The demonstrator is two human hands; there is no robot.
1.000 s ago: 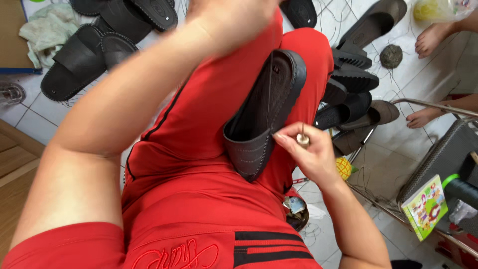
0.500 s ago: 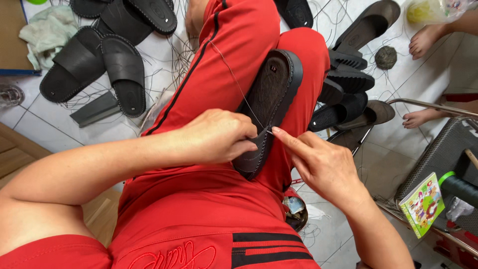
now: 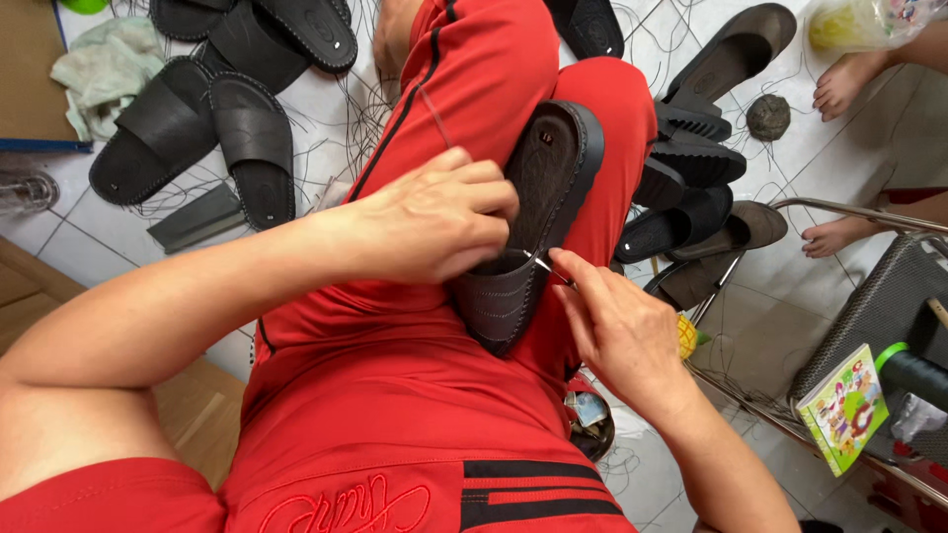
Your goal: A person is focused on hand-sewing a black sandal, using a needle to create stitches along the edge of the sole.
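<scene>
At the centre of the frame the left hand (image 3: 434,222) is curled over the near end of a dark slide sandal (image 3: 533,227), fingers bent and pressed down on its strap so that it is clamped against the red trousers (image 3: 395,395). Just to the lower right, the right hand (image 3: 617,331) is closed in a pinch, thumb and forefinger gripping a thin metal needle (image 3: 551,266) whose tip meets the stitched edge of the sandal. The sandal lies lengthwise between the thighs, sole rim toward the right, its far end pointing to the upper middle of the frame. Further out, on the white tiled floor (image 3: 326,109), black sandals (image 3: 207,128) lie in the upper left beside a pale green cloth (image 3: 104,64). More dark sandals (image 3: 701,158) are heaped at the upper right, near a ball of thread (image 3: 767,116). Another person's bare feet (image 3: 839,84) show at the right edge.
</scene>
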